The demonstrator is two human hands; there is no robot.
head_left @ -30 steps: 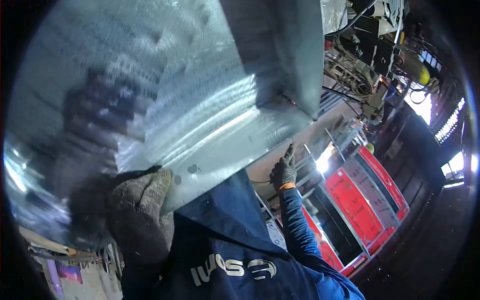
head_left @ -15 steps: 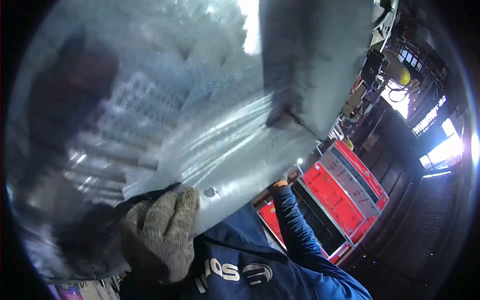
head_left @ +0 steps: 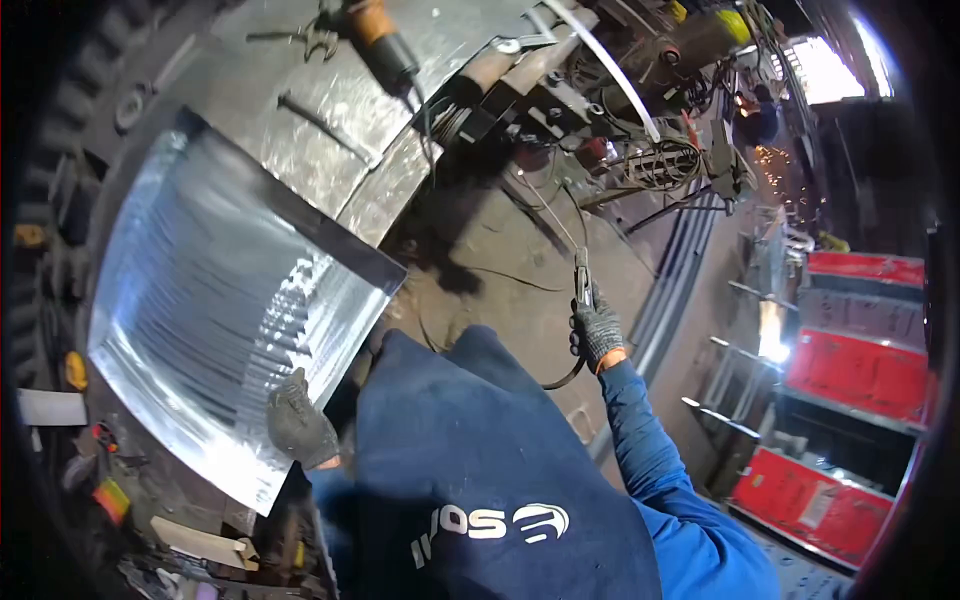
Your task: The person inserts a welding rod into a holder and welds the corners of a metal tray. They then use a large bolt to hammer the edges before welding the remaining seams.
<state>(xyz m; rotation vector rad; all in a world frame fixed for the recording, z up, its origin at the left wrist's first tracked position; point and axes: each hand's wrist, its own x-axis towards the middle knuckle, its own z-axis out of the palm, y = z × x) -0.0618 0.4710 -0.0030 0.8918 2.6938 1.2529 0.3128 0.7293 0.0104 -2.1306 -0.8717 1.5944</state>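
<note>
A shiny sheet-metal tray (head_left: 215, 290) with raised edges lies tilted on the worktable at left. My left hand (head_left: 298, 422), in a grey knit glove, grips its near right edge; the fingertips are partly hidden. Out to the right, my gloved right hand (head_left: 597, 332) is closed around a welding electrode holder (head_left: 583, 272). A thin electrode rod (head_left: 552, 212) sticks out of the holder, pointing away over the floor and apart from the tray.
On the metal worktable (head_left: 325, 185) lie a hammer-like tool (head_left: 325, 130) and an orange-and-black power tool (head_left: 380, 45). Long metal bars (head_left: 680, 265) lie on the floor. Red-panelled frames (head_left: 860, 370) stand at right. Sparks (head_left: 772, 170) fly near another person (head_left: 758, 115).
The tray, close before the camera earlier, now lies lower and farther off on the table at left. My right hand, mostly hidden before, now shows with the electrode holder.
</note>
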